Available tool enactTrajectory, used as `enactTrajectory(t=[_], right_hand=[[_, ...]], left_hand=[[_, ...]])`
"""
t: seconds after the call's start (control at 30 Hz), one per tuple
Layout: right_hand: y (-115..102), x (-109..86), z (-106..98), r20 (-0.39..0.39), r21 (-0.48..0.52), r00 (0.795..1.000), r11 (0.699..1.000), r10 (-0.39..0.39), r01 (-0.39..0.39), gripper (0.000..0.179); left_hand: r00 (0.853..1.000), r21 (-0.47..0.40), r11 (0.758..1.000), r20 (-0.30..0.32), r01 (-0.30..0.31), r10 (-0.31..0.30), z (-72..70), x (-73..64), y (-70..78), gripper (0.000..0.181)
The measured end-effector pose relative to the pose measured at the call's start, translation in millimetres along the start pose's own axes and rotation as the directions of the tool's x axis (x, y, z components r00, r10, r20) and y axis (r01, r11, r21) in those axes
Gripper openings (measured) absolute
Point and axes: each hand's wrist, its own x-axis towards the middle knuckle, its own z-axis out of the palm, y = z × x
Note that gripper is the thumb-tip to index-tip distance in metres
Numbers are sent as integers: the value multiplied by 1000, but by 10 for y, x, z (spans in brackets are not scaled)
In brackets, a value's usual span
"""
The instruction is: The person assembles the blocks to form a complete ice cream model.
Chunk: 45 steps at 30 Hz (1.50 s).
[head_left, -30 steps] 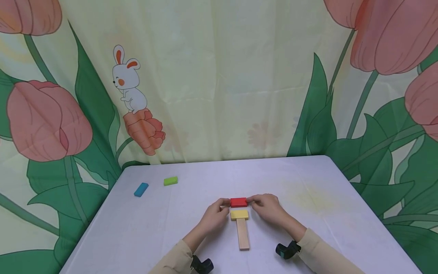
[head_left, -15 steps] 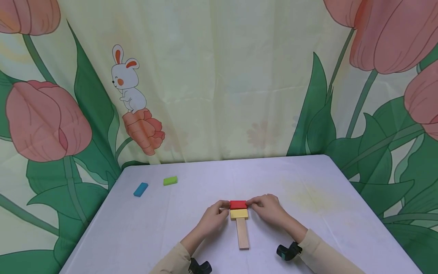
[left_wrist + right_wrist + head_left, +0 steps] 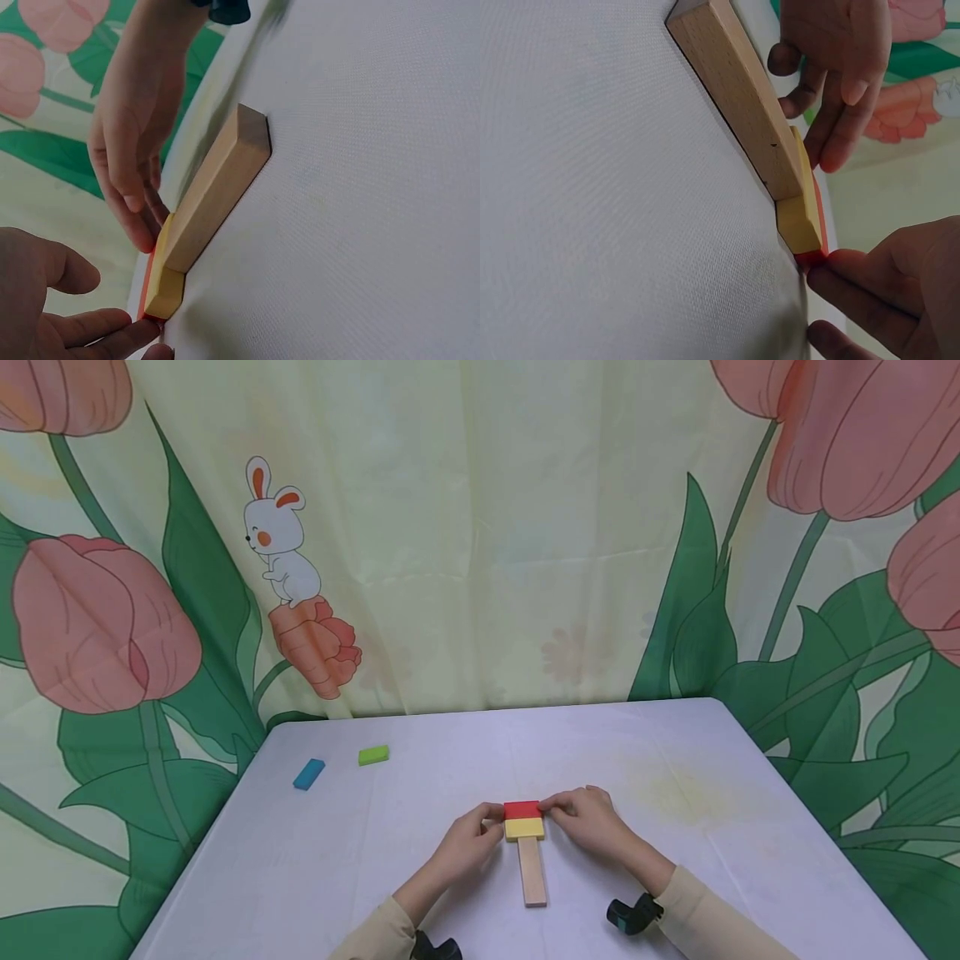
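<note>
A red block (image 3: 522, 810) lies flat on the white table (image 3: 675, 860), its near edge against a yellow block (image 3: 523, 828). A long plain wooden block (image 3: 532, 872) runs from the yellow one toward me, so the three form a T. My left hand (image 3: 491, 819) touches the red block's left end with outstretched fingertips, and my right hand (image 3: 553, 808) touches its right end the same way. The left wrist view shows the wooden block (image 3: 217, 187), the yellow block (image 3: 161, 289) and a sliver of red (image 3: 148, 277). The right wrist view shows the same wooden block (image 3: 739, 90) and yellow block (image 3: 799, 217).
A blue block (image 3: 309, 773) and a green block (image 3: 373, 755) lie apart at the table's far left. A curtain printed with flowers and a rabbit (image 3: 279, 535) hangs right behind the table. The table's rounded far corners and side edges are in view.
Both hands have slid the red block toward me until it meets the yellow block, closing the small gap seen a second ago.
</note>
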Motion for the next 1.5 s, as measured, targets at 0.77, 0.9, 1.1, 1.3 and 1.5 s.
enactTrajectory(t=[0.77,0.9,1.1,1.3,1.5], right_hand=[[-57,-110,35,236,-196,901,890,-364,411,27],[-70,-122,25,263,-217,892,878,-367,426,30],[-77,-137,22,282,-239,877,857,-389,456,26],[-63,-158,24,279,-232,861,840,-426,491,20],[-49,-165,12,269,-224,859,840,-435,495,22]], left_hand=[[1000,71,997,-23,11,-10,-267,-39,-222,28],[999,90,996,-44,19,-15,-355,-37,-282,26],[997,140,990,-69,26,-17,-562,-43,-395,25],[992,215,975,-118,62,-37,-850,15,-519,24],[980,248,961,-183,123,-78,-1081,101,-609,23]])
